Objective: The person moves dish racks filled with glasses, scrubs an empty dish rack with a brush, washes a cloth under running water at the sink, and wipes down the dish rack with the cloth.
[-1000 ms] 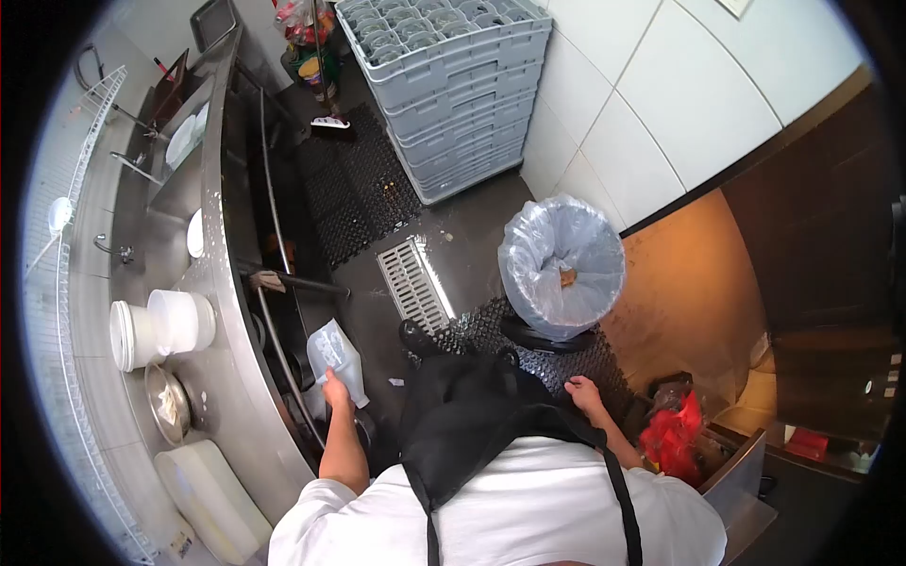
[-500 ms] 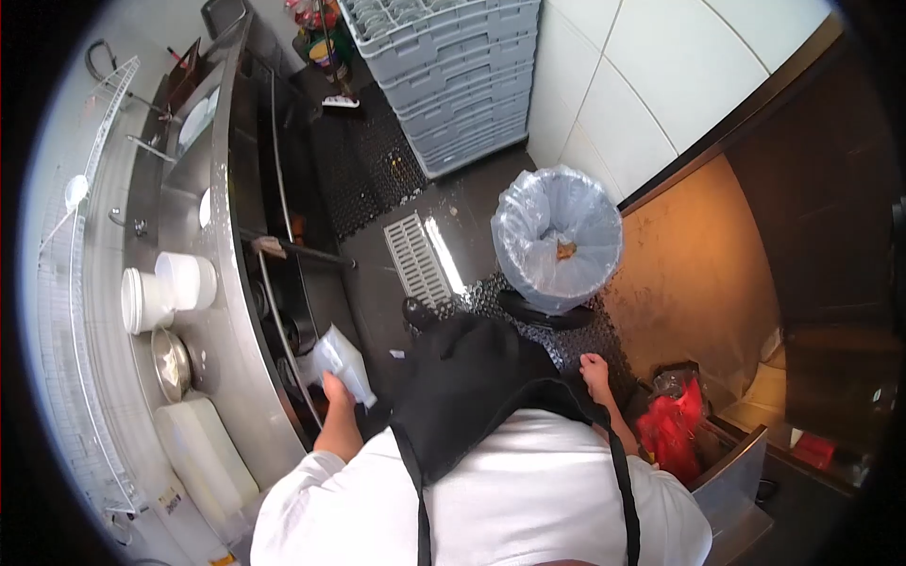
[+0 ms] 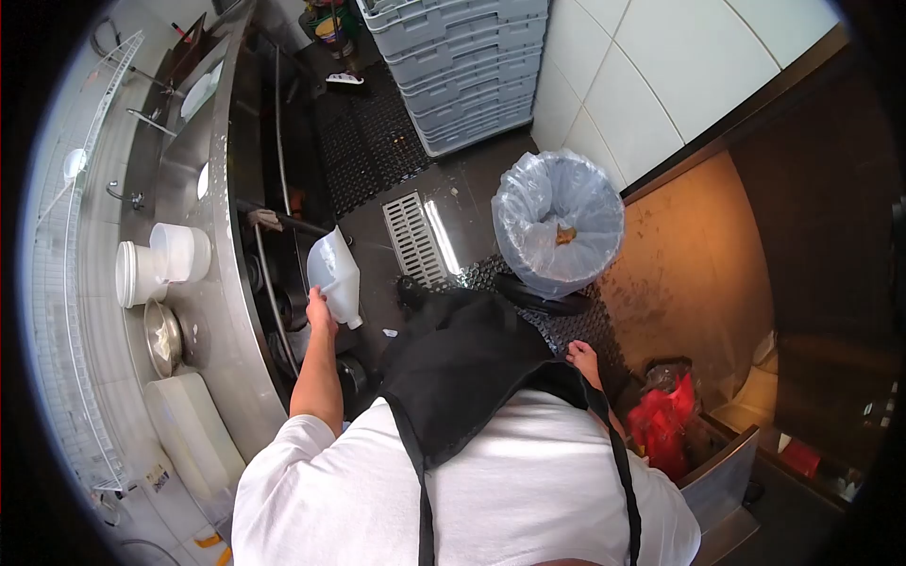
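Observation:
My left hand (image 3: 320, 309) is closed on a white plastic jug (image 3: 336, 274), held out over the floor beside the steel counter. The jug has a wide, slanted upper end that looks cut open, and a narrow neck pointing down. My right hand (image 3: 583, 358) hangs at my other side with its fingers loosely curled, and nothing shows in it. Ahead of that hand stands a bin lined with a clear plastic bag (image 3: 559, 222), with a small brown scrap inside.
Along the left runs a steel counter (image 3: 209, 321) with white tubs (image 3: 179, 253), a metal bowl (image 3: 162, 340) and a long white container (image 3: 193, 429). Grey racks (image 3: 472, 75) are stacked ahead. A floor drain (image 3: 413, 241) lies between, and a red bag (image 3: 665, 424) sits at right.
My left hand has moved forward and slightly left, carrying the jug away from my body. The jug's slanted wide end shows more clearly. My right hand has shifted slightly left.

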Available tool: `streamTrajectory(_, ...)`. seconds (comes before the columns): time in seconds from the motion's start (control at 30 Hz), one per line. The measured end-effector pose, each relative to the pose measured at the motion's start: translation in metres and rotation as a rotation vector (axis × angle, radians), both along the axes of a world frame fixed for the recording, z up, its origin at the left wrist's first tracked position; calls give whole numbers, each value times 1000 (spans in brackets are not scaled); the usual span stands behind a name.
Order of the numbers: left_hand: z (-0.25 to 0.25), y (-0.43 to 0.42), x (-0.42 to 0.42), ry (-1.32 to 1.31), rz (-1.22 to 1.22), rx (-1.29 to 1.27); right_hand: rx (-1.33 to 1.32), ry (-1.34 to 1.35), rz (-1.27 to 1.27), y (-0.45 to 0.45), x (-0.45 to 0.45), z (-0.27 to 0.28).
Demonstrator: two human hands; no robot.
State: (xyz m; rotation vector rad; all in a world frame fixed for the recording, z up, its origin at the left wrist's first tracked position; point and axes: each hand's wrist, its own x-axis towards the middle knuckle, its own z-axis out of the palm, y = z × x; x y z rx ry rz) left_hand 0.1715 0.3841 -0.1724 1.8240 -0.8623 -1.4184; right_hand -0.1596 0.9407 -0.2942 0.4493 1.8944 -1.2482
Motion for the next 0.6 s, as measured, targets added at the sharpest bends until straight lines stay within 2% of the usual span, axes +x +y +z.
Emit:
streamTrajectory(0.17,2,9,15,-100,-7,46,74,49,-20,12,3,-17)
streamTrajectory(0.33,0,14,35,-81,11,146,112,40,42,11,16,-6)
streamTrajectory(0.43,-8,9,44,-138,50,155,-43,-46,-65,5,20,-2)
streamTrajectory(0.6,5,11,35,-64,63,125,-21,-43,-92,-14,14,11)
